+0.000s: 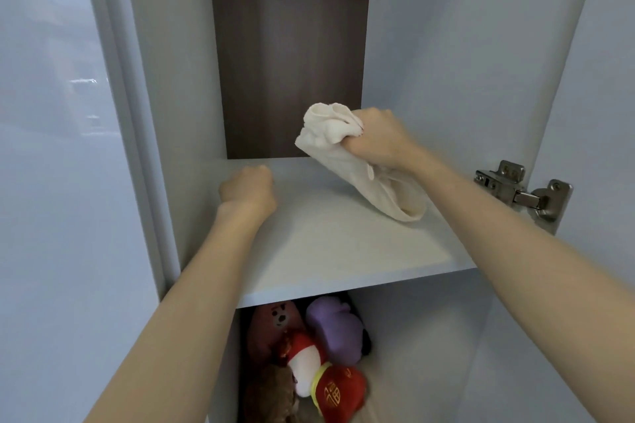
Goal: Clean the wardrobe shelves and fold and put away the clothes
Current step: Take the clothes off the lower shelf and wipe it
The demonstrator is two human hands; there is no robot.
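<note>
A pale grey wardrobe shelf (330, 251) runs across the middle of the head view, with a dark brown back panel (292, 45) behind it. My right hand (378, 137) grips a bunched cream cloth (343, 154) above the right part of the shelf; the cloth's loose end hangs down and touches the shelf surface. My left hand (249, 191) is curled into a fist with nothing in it, resting on the shelf's left side near the back.
Several plush toys (309, 354) in purple, red and brown are piled in the compartment below the shelf. A metal door hinge (522, 192) sticks out on the right wall. A glossy white door (51, 148) stands at the left.
</note>
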